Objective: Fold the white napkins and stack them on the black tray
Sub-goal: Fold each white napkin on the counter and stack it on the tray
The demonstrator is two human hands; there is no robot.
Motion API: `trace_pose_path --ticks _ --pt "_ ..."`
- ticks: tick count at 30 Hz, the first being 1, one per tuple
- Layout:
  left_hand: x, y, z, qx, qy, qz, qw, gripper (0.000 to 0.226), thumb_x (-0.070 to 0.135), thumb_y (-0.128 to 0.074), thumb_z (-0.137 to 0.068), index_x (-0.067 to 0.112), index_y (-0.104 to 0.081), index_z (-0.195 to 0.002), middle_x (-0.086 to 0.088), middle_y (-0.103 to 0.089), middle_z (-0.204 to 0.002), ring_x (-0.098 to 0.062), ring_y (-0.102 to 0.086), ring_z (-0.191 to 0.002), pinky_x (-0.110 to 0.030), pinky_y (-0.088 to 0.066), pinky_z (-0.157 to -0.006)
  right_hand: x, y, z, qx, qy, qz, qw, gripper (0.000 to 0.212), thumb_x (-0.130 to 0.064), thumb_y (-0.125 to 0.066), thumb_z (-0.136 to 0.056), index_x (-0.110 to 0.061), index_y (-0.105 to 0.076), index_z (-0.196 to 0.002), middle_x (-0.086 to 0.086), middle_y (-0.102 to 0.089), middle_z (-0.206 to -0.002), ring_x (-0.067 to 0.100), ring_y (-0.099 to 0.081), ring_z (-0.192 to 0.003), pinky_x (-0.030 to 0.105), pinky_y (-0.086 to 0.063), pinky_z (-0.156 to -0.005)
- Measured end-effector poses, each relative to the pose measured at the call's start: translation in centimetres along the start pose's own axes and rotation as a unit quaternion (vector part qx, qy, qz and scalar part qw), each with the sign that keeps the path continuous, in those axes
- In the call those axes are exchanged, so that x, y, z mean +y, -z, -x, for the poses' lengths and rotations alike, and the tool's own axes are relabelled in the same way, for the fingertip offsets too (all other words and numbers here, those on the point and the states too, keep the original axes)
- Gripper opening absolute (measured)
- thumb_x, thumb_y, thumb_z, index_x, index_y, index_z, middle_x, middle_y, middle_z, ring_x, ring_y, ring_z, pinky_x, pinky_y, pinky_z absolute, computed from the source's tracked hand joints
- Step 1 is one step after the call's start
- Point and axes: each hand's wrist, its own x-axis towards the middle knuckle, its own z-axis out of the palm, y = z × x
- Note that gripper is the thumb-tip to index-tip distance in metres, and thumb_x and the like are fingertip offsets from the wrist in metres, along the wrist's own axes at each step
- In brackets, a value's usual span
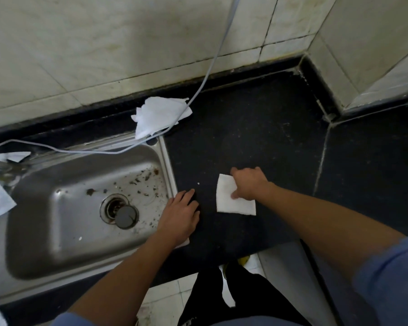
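- A tiled wall (pixel 104 43) corner backs a black counter (pixel 257 128); no separate black tray can be told apart from this dark surface.
- A steel sink (pixel 167 161) fills the left side, its rim just beside the working spot.
- A loose pile of napkins (pixel 158 114) lies at the far edge by the sink corner, with a pale cable (pixel 207 74) draped across it. It is well apart from both hands.
- The folded napkin (pixel 229 203) lies flat on the counter between the 2 hands. What shows is nearly square, so it has no clear long axis.
- The right grip (pixel 250 184) is on the napkin's far right corner, thumb pressed on top and fingers curled over the edge, holding it. The forearm comes in from the right.
- The left grip (pixel 180 215) lies wide and flat on bare counter to the napkin's left, near but not touching it, holding nothing.
- Judgement: the right hand alone is placed to lift or crease this napkin.
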Motion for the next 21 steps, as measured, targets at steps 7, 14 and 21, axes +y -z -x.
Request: trace_pose_path --ticks 7,14,21 --pt "-2.7 2.1 -0.8 0.025 -0.015 -0.015 0.999 0.029 0.029 -0.050 -0.093 0.016 -0.064 -0.115 -0.003 -0.051 -0.136 -0.024 -0.045 -0.122 -0.037 -0.037 -0.100 0.5 -0.4 2.6 0.044 -0.013 -0.199 0.979 0.014 -0.024 -0.066 -0.080 -0.025 -0.055 -0.088 -0.001 -0.060 -0.094 0.023 -0.059 -0.089 0.031 -0.041 -0.066" --pt "1.6 7.1 -6.6 0.037 -0.113 -0.060 0.991 0.024 0.026 -0.052 -0.091 0.015 -0.064 -0.108 -0.005 -0.061 -0.109 -0.027 -0.056 -0.102 -0.039 -0.046 -0.084 4.4 0.2 12.4 0.222 -0.056 -0.255 0.940 0.034 -0.057 -0.059 -0.084 -0.025 -0.049 -0.079 -0.006 -0.057 -0.073 0.019 -0.055 -0.071 0.033 -0.040 -0.060" --pt "14.4 10.6 -8.1 0.052 -0.284 -0.091 0.953 0.023 0.028 -0.048 -0.095 0.020 -0.061 -0.112 0.000 -0.061 -0.109 -0.019 -0.056 -0.099 -0.034 -0.046 -0.084 9.8 -3.2 26.0 0.323 -0.193 -0.228 0.898 0.034 -0.059 -0.047 -0.092 -0.025 -0.052 -0.090 -0.006 -0.062 -0.081 0.021 -0.058 -0.077 0.034 -0.039 -0.061"
